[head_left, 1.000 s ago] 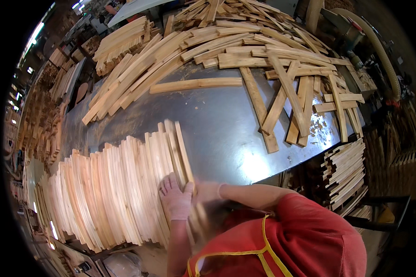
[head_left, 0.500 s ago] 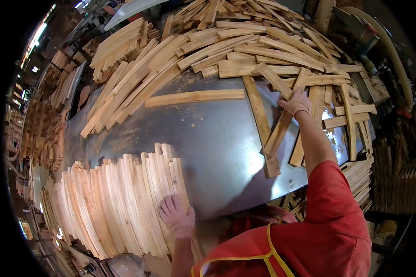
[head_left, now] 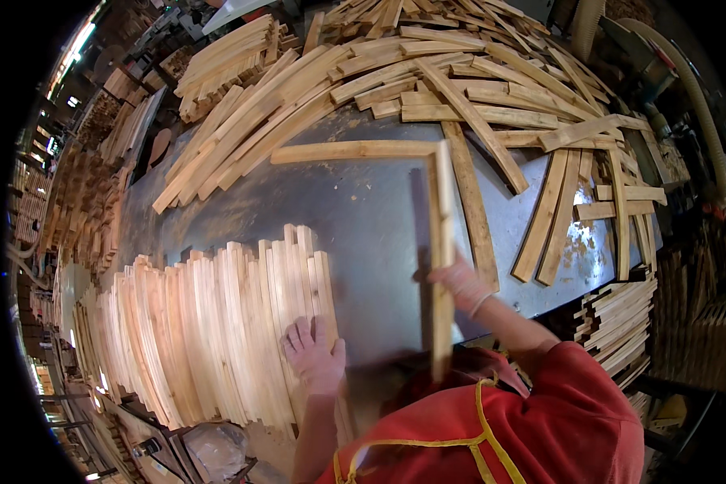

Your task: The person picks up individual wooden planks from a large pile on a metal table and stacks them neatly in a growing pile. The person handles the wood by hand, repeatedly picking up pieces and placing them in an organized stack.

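My right hand, in a pale glove, grips a long wooden slat near its middle. The slat stands lengthwise in front of me, lifted over the metal table. To the left, my gloved left hand lies with fingers spread on the right end of a tight row of pale slats. A single slat lies crosswise beyond the held one, and another slat lies lengthwise just right of it. The underside of my right hand is hidden.
A loose heap of slats covers the table's far side. A neat stack stands at the far left. More slats are piled below the table's right edge. A ribbed hose hangs at the far right.
My right hand has picked up a slat from the right side and drawn it left and nearer. Slats on the heap there have shifted. My left hand stays on the row.
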Demonstrator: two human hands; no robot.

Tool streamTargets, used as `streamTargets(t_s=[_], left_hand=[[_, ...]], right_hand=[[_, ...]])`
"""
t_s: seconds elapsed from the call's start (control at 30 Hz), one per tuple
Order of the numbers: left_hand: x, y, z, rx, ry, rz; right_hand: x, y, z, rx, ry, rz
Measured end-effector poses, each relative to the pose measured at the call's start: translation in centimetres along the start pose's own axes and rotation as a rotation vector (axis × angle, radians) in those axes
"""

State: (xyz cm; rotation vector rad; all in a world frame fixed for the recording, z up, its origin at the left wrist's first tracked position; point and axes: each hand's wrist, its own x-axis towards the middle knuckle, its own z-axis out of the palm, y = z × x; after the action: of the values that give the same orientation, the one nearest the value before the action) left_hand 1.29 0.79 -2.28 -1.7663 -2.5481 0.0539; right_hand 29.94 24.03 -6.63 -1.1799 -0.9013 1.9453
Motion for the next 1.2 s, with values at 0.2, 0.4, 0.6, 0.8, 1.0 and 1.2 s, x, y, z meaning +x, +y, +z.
streamTargets(t_s=[0.2, 0.4, 0.6, 0.8, 1.0, 1.2], left_hand=[[-1.0, -1.6, 1.2, -0.146, 0.042, 0.077], [-0.2, 0.5, 0.1, -0.054, 0.027, 0.074], [-0.2, 2.5, -1.1, -0.092, 0.139, 0.004], [0.3, 2.3, -0.6, -0.167, 0.184, 0.017], [1.2, 2.6, -1.0, -0.173, 0.144, 0.007], [1.0, 2.6, -1.3, -0.174, 0.155, -0.019]], right_hand=[[-3.0, 8.2, 13.1, -0.625, -0.486, 0.009], [2.0, 3.5, 11.4, -0.734, -0.745, 0.378], [10.5, -10.2, 0.0, -0.977, 0.186, -0.257], [17.8, -20.1, 2.0, -1.389, 0.22, -0.381], [25.0, -23.6, 1.8, -1.721, 0.629, -0.557], [21.3, -21.3, -0.1, -1.767, 0.356, -0.132]])
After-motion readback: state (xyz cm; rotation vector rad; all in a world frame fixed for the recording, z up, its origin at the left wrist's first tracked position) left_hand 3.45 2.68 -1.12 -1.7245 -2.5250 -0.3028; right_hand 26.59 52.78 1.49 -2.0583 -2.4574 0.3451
